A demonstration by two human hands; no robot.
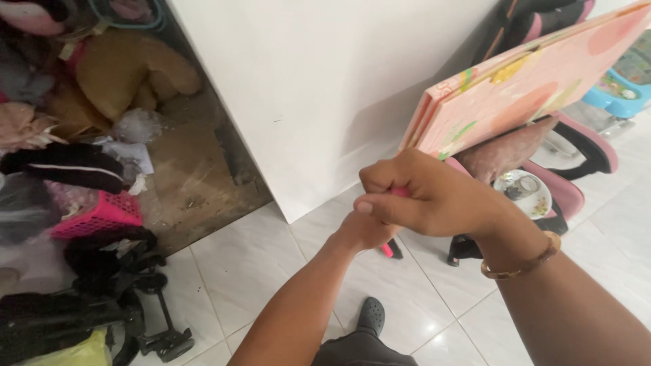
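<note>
My right hand (pixel 434 196) is closed in a fist around a thin pink handle (pixel 399 192) that runs down toward the tiled floor. A gold bangle sits on that wrist. My left hand (pixel 363 230) grips the same handle lower down, mostly hidden behind the right fist. The handle's lower end (pixel 388 251) shows pink and black just above the floor. What the handle belongs to is hidden by my hands.
A white wall corner (pixel 298 102) stands straight ahead. Left of it lies a heap of stuffed toys, clothes, a pink basket (pixel 102 213) and a black stroller (pixel 129 312). A pink folded mat (pixel 529 88) leans at the right over a pink chair holding a plate (pixel 522 190).
</note>
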